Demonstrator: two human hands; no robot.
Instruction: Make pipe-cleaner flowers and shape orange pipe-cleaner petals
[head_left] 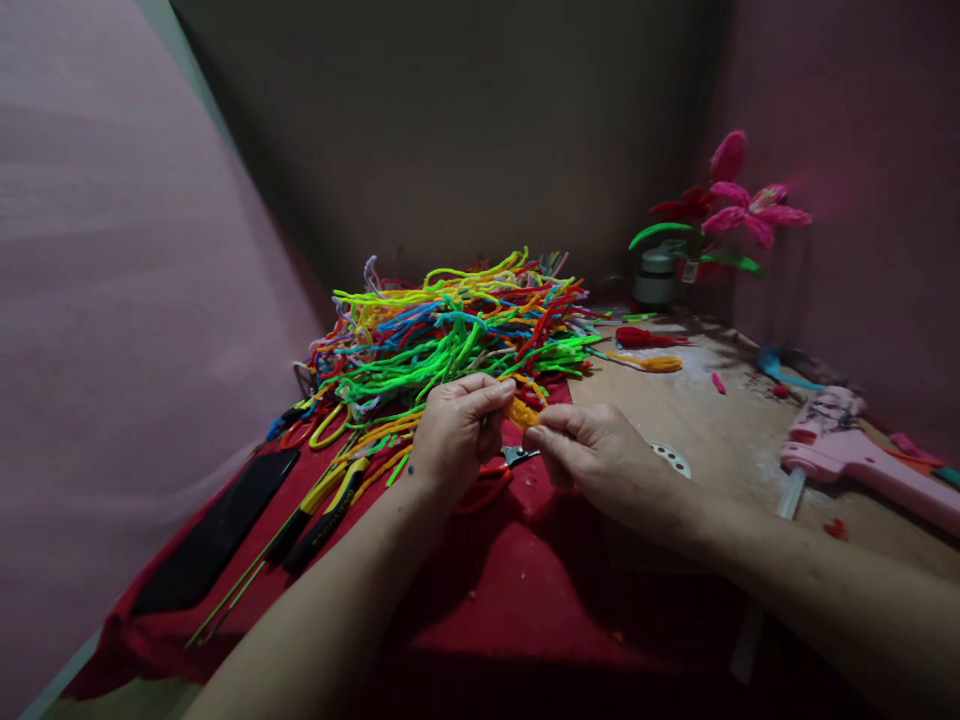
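Between my two hands, over the front of the table, is an orange petal-like piece of pipe cleaner [523, 412]. My left hand [459, 425] pinches its upper left end between thumb and fingers. At its lower right end my right hand [592, 450] is closed, thumb against forefinger. Beneath them, red-handled pliers [491, 480] lie on the red cloth [517, 590], partly hidden by my left hand. Behind my hands rises a big heap of pipe cleaners [450, 335] in green, yellow, blue, red and orange.
Left of my arm lie a black phone [217, 530], yellow-and-black pliers [330, 510] and thin green stems. At right, a pink glue gun [847, 440] with a clear glue stick rests on a board [697, 385]. Red and orange petals [656, 363] sit behind. Pink pipe-cleaner flowers [750, 205] stand at the back.
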